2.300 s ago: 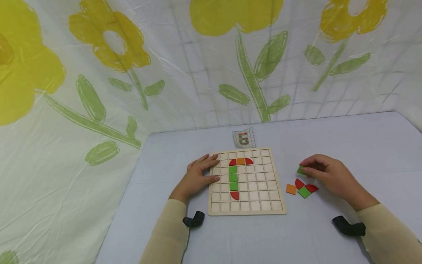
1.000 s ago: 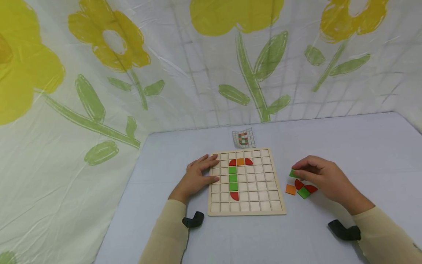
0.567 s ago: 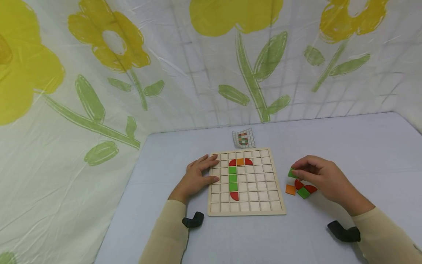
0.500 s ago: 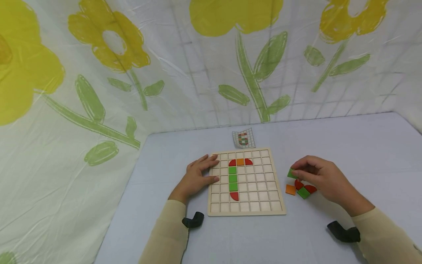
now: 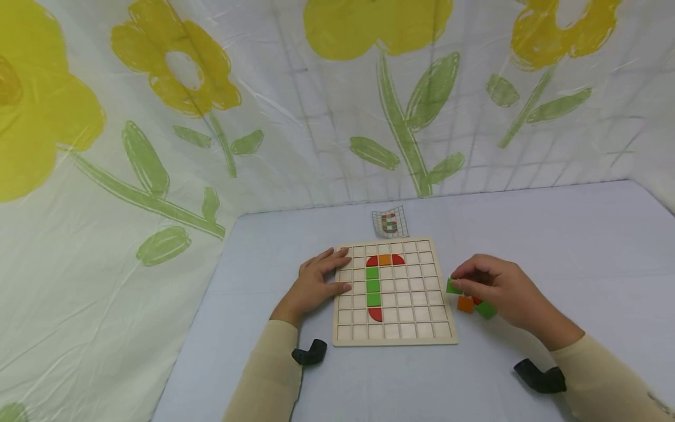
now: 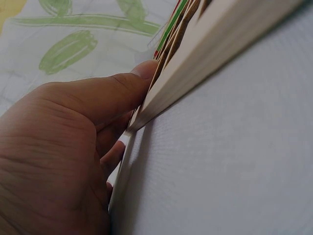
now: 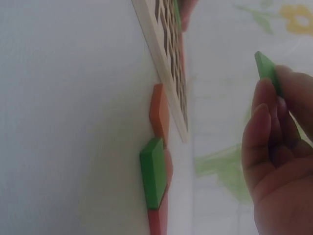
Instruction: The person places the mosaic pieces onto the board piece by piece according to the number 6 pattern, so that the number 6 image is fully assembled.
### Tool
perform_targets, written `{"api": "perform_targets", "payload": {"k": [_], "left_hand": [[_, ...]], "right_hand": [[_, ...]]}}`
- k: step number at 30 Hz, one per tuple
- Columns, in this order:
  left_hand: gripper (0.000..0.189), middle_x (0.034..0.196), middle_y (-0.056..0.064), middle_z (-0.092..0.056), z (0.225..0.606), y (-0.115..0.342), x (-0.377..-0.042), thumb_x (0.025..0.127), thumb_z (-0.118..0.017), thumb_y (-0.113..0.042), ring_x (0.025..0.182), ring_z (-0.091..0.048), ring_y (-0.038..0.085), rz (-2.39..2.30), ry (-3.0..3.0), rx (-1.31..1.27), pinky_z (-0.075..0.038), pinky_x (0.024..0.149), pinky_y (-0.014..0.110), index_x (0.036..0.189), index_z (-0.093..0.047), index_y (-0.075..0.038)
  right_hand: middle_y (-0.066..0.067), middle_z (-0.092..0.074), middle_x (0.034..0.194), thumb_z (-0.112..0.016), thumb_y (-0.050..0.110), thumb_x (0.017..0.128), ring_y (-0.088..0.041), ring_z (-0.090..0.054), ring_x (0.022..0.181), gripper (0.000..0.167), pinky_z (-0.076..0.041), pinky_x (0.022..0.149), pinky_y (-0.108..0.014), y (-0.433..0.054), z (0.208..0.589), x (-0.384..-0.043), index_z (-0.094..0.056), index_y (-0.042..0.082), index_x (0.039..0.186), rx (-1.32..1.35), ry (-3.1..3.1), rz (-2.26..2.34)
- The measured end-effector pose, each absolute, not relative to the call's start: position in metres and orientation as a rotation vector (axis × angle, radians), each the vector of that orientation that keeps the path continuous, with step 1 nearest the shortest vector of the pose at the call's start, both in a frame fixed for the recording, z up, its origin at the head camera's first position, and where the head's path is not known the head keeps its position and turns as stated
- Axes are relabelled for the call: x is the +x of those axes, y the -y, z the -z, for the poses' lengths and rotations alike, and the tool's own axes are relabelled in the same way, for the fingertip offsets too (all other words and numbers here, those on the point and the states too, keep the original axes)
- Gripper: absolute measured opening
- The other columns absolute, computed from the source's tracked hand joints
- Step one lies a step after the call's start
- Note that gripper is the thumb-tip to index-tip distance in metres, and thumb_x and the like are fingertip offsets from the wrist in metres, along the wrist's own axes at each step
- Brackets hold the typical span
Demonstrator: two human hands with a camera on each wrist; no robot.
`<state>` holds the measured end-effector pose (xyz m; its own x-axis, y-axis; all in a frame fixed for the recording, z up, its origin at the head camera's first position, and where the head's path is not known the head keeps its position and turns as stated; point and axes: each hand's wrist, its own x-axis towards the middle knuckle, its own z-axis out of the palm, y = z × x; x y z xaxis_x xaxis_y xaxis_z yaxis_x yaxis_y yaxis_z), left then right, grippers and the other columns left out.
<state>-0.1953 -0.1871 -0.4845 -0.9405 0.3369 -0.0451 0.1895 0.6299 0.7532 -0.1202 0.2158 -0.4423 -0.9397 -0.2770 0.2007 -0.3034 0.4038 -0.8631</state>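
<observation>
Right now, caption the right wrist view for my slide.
Right hand pinching a green tile, orange tile near the gridded board.

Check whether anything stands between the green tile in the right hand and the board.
Nothing visible does: the right hand pinches the green tile just right of the board. The orange tile lies nearer the person, beside that path.
</observation>
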Motion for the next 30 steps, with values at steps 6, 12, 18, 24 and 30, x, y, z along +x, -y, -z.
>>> {"api": "perform_targets", "payload": {"k": [6, 12, 18, 24, 30], "left_hand": [[0.064, 0.165, -0.022, -0.046, 0.487, 0.188, -0.196, 0.091, -0.09, -0.034, 0.162, -0.019, 0.019, -1.201, -2.675, 0.462, -0.014, 0.126, 0.061, 0.15, -0.069, -0.021], [0.065, 0.165, -0.022, -0.045, 0.489, 0.189, -0.198, 0.091, -0.089, -0.035, 0.162, -0.02, 0.016, -1.177, -2.687, 0.494, -0.014, 0.126, 0.057, 0.151, -0.069, -0.021], [0.065, 0.165, -0.022, -0.045, 0.488, 0.189, -0.197, 0.091, -0.089, -0.036, 0.162, -0.02, 0.017, -1.184, -2.685, 0.494, -0.014, 0.125, 0.06, 0.151, -0.069, -0.02], [0.065, 0.164, -0.027, -0.044, 0.487, 0.189, -0.196, 0.091, -0.089, -0.036, 0.162, -0.018, 0.018, -1.189, -2.674, 0.435, -0.017, 0.125, 0.061, 0.151, -0.069, -0.023], [0.064, 0.162, -0.028, -0.045, 0.486, 0.188, -0.196, 0.09, -0.09, -0.035, 0.162, -0.018, 0.018, -1.2, -2.676, 0.414, -0.017, 0.125, 0.063, 0.15, -0.07, -0.024]], "right_hand": [[-0.003, -0.074, 0.103, -0.078, 0.001, 0.1, -0.017, -0.071, 0.085, 0.011, -0.06, 0.072, -0.027, -0.208, 0.443, -0.122, -0.079, 0.01, 0.107, 0.597, 2.591, -1.659], [-0.006, -0.074, 0.106, -0.077, -0.001, 0.101, -0.018, -0.074, 0.088, 0.013, -0.062, 0.078, -0.027, -0.199, 0.441, -0.126, -0.079, 0.009, 0.109, 0.684, 2.558, -1.691], [-0.005, -0.074, 0.106, -0.077, 0.0, 0.101, -0.019, -0.073, 0.088, 0.013, -0.061, 0.079, -0.026, -0.188, 0.437, -0.131, -0.079, 0.01, 0.11, 0.728, 2.538, -1.689], [-0.001, -0.074, 0.108, -0.077, 0.003, 0.102, -0.021, -0.071, 0.095, 0.011, -0.06, 0.084, -0.027, -0.177, 0.431, -0.136, -0.079, 0.009, 0.111, 0.706, 2.556, -1.742], [-0.002, -0.074, 0.11, -0.076, 0.002, 0.102, -0.021, -0.072, 0.098, 0.011, -0.061, 0.086, -0.028, -0.166, 0.43, -0.142, -0.079, 0.009, 0.111, 0.695, 2.57, -1.764]]}}
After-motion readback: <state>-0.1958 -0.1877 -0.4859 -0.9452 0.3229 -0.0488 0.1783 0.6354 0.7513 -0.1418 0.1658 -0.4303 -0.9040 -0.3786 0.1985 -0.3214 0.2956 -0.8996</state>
